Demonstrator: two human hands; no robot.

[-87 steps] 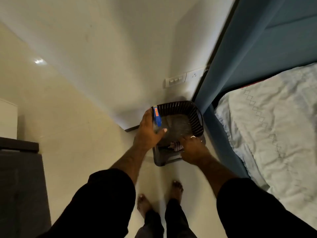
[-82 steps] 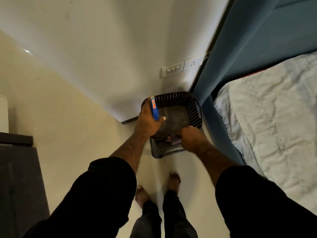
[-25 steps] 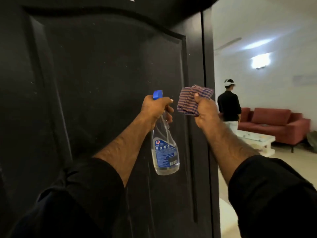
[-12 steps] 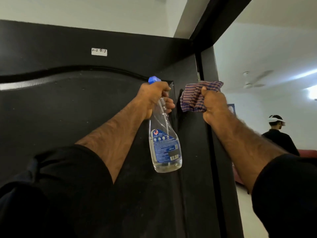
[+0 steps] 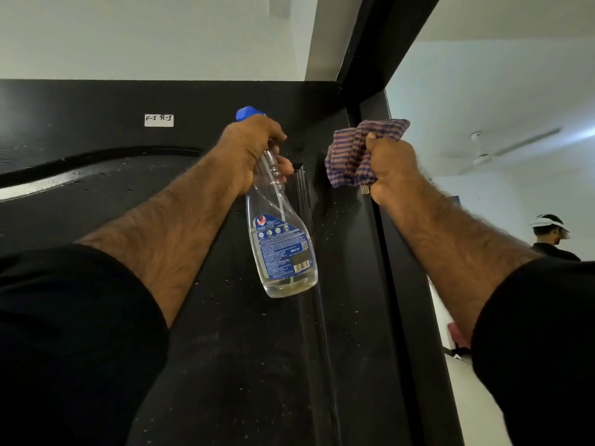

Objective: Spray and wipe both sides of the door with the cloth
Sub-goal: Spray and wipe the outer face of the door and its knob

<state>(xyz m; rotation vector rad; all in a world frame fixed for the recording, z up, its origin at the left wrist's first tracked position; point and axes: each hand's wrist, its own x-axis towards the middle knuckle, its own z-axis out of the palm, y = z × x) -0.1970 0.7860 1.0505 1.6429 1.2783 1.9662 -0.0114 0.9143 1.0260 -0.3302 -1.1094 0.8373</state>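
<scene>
- Now my left hand (image 5: 248, 152) grips the spray bottle (image 5: 283, 239), hanging straight down, right by the black door (image 5: 244, 349).
- My right hand (image 5: 391, 169) squeezes the cloth (image 5: 349, 159) at the door's edge, nearest for wiping.

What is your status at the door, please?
Left hand grips spray bottle, aimed at door. Right hand holds striped cloth at door's top edge. Droplets on panel. Nothing in the way.
</scene>
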